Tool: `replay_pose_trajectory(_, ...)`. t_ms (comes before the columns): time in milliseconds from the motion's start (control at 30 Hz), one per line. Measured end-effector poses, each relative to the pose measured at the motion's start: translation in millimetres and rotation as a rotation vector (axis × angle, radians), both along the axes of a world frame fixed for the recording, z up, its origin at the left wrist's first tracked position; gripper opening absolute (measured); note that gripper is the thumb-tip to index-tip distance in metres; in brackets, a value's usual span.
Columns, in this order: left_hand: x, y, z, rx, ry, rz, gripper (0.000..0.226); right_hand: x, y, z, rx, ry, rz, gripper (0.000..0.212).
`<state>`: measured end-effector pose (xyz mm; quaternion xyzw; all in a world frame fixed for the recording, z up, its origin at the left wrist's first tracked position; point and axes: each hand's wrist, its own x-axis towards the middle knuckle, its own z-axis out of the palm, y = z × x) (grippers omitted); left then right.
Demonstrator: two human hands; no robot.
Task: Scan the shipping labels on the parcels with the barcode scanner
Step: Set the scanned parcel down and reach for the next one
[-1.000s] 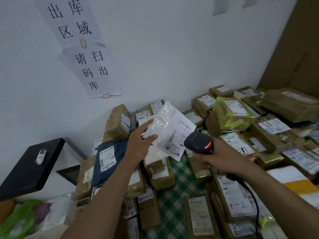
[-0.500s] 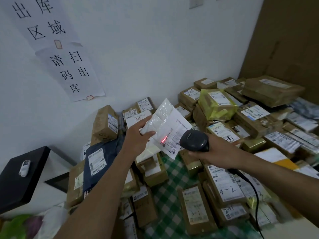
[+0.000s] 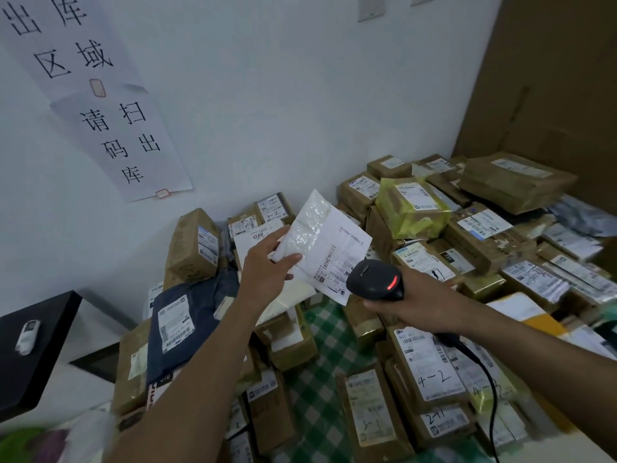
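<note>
My left hand (image 3: 267,269) pinches a white plastic mailer parcel (image 3: 320,238) by its left edge and holds it up above the pile, its shipping label facing me. My right hand (image 3: 420,295) grips a black corded barcode scanner (image 3: 375,279), whose head sits just right of and below the label's barcode. A red light glows on the scanner's back. No red beam shows on the label.
Several taped brown parcels (image 3: 427,365) with labels crowd a green checked tablecloth (image 3: 317,372). A dark blue mailer (image 3: 187,322) lies at the left, a yellow-green parcel (image 3: 410,208) at the back. A black tray (image 3: 30,345) with a small white device stands far left. Paper signs hang on the wall.
The red scan line that lay on the label half a second ago is gone. The mailer and scanner stay close together; the view has shifted a little to the right.
</note>
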<state>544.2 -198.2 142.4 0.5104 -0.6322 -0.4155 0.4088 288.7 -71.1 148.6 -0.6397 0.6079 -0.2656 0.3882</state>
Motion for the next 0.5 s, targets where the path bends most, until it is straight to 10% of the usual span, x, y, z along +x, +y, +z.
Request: replay_pose_trajectory(500,-167.1,-20.3,-80.3,0.429,0.142,-0.264,0.053,-87.1,24.2,-10.8,0.183,-0.262,-0.430,0.014)
